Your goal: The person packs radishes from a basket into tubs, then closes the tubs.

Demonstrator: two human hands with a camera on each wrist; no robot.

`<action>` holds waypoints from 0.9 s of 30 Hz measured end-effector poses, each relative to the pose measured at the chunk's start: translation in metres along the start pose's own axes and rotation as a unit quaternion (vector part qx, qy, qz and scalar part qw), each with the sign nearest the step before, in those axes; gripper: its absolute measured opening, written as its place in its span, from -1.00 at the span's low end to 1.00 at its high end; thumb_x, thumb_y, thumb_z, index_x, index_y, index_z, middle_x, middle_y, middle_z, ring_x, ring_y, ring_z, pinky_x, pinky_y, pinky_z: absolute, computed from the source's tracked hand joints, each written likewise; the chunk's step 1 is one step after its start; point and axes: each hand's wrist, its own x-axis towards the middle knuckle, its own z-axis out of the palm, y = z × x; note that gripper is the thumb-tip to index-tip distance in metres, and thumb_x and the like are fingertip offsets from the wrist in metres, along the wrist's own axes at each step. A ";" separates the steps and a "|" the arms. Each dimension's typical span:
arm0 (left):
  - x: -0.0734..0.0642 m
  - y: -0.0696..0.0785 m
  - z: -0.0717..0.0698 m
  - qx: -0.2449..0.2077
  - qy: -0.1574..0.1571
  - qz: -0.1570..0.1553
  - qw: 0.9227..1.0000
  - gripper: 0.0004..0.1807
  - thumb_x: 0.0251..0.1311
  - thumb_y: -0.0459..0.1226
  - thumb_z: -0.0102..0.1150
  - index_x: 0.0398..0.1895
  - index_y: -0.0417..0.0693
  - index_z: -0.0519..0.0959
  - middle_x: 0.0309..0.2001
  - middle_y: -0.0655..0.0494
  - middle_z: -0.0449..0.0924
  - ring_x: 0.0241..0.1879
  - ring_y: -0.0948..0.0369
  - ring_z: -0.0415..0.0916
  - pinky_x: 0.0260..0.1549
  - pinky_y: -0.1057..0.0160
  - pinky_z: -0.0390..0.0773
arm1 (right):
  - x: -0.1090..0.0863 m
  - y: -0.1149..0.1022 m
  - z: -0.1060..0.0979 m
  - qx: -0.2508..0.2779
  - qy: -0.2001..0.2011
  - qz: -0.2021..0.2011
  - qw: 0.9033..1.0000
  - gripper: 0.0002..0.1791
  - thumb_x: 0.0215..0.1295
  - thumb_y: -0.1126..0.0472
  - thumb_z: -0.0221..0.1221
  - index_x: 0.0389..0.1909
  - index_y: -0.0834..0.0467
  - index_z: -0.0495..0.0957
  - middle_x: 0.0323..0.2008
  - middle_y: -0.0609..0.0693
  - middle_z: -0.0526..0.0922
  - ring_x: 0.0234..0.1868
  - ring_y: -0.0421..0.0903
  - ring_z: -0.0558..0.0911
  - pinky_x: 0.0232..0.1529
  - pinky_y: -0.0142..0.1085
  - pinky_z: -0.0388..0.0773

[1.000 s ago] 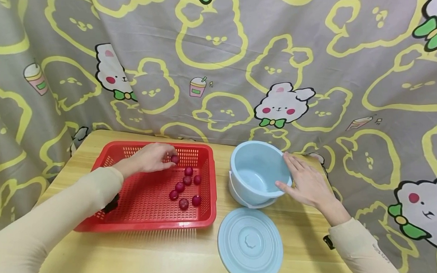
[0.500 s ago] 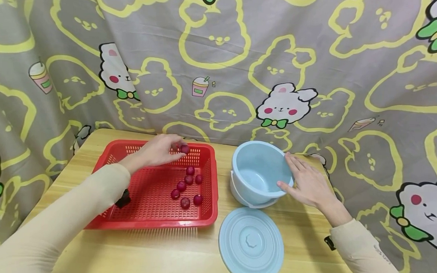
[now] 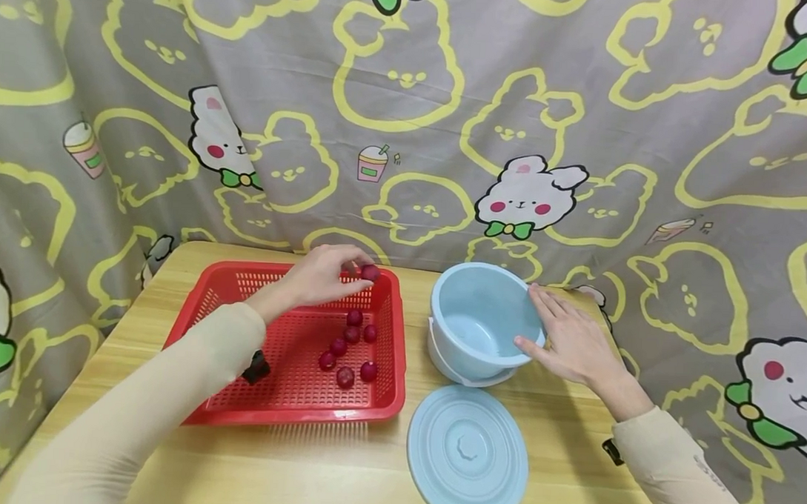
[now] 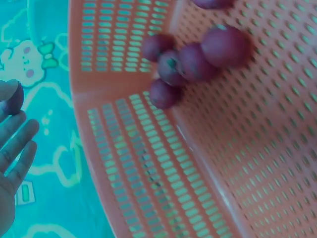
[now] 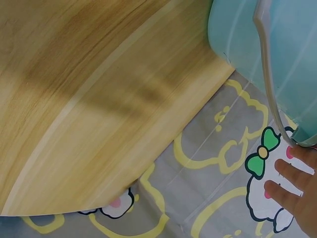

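only the head view showed the lid (image 3: 468, 453); the left hand (image 3: 319, 276) pinched one fruit (image 3: 371, 272), the right hand (image 3: 576, 339), fingers straight, touched the bucket (image 3: 478, 303); basket wall (image 3: 395, 355) separated bucket from loose fruits (image 3: 352, 334).

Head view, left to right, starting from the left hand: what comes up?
Left hand → the dark red fruit it holds → light blue bucket → right hand. Left out for overlap: red basket, fruits inside it, round lid.

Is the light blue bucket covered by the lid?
No, the bucket stands open, and the lid lies on the table in front of it.
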 end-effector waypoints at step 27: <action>0.051 0.077 0.041 -0.038 -0.043 0.089 0.994 -0.68 0.31 -0.12 0.42 0.07 0.03 0.71 -0.04 0.15 0.80 -0.10 0.23 0.74 -0.07 0.28 0.70 | -0.001 0.001 0.003 0.009 -0.002 0.002 1.000 0.04 0.44 -0.34 0.12 0.66 0.27 0.07 0.63 0.27 0.22 0.57 0.36 0.33 0.47 0.29 0.35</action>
